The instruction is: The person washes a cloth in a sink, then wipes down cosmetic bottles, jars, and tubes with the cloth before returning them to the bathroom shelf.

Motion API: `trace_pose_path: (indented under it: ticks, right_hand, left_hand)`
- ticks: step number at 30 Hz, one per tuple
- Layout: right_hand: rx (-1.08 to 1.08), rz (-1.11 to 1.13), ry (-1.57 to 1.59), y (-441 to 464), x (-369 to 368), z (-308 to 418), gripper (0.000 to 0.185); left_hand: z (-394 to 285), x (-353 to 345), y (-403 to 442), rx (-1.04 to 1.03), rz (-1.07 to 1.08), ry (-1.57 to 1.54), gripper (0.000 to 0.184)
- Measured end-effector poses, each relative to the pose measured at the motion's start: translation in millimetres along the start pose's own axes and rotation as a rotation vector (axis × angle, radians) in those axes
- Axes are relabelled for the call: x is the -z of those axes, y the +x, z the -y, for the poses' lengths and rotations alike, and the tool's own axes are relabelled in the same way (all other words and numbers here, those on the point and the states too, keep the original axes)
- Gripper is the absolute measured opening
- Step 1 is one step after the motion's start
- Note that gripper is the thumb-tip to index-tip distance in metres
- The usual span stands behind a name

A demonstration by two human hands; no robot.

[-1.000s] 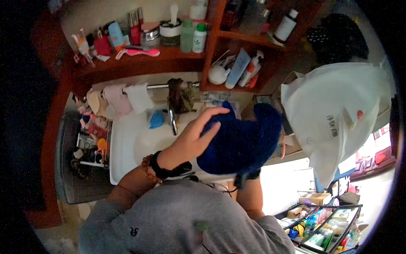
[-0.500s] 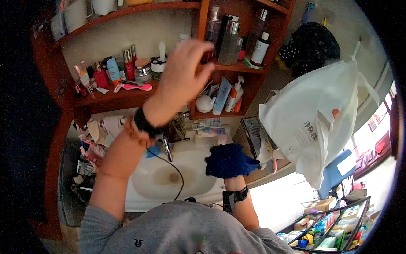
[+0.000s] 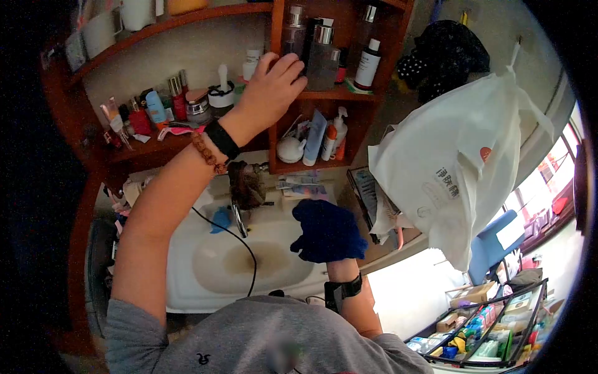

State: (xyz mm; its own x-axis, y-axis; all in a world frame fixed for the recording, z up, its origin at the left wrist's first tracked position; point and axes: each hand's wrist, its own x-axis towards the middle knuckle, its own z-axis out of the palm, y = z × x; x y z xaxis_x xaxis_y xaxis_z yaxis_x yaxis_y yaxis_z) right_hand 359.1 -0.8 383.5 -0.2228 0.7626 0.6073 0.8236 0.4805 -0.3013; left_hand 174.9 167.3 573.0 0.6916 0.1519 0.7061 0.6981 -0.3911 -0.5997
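Note:
My left hand, with a black band and a brown bead bracelet at the wrist, reaches up to the wooden cabinet. Its fingers are spread and bent at the left side of a shelf cell, beside a tall clear bottle and a squat clear bottle. Whatever lies behind the fingers is hidden. A dark blue fuzzy cloth or mitt covers my right hand; the fingers underneath do not show. That hand hangs over the right side of the white sink, with a black strap on its wrist.
Cosmetics and a pink razor-like tool stand on the left shelf. Below are a faucet and a blue scrap. A white bag hangs at right. A black cable crosses the sink.
My left hand has moved slightly right to the bottle cell, and its fingers have come down in front of it. The blue-covered right hand has shifted slightly. The camera view has also shifted.

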Motion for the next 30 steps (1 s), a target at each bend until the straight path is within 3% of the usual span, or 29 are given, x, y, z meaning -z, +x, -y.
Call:
trace_pose_path:
  ticks: [2, 5, 12, 17, 26, 30]
  right_hand:
    - [0.003, -0.015, 0.028, 0.4, 1.3, 4.1, 0.03]
    - [0.083, -0.016, -0.023, 7.8, 8.8, 11.1, 0.026]
    - [0.013, 0.144, -0.092, 7.9, -1.7, 2.1, 0.033]
    - [0.022, 0.102, -0.032, 9.5, 0.4, 4.0, 0.036]
    - [0.05, 0.075, -0.109, 4.0, -0.6, -5.2, 0.041]
    - [0.05, 0.139, -0.229, 21.3, 29.1, 15.5, 0.042]
  left_hand:
    - [-0.9, -3.3, -1.0, -0.078, 0.01, 0.117, 0.024]
    - [-1.9, 1.0, 1.6, -0.228, 0.275, 0.303, 0.028]
    - [9.3, 0.7, 24.7, -0.458, 0.347, 0.401, 0.022]
    - [9.9, -0.4, 31.0, -0.538, 0.383, 0.476, 0.018]
    - [6.3, 10.9, 36.7, -0.513, 0.364, 0.336, 0.013]
    - [-33.8, 63.4, 14.2, -0.557, 0.176, -0.12, 0.007]
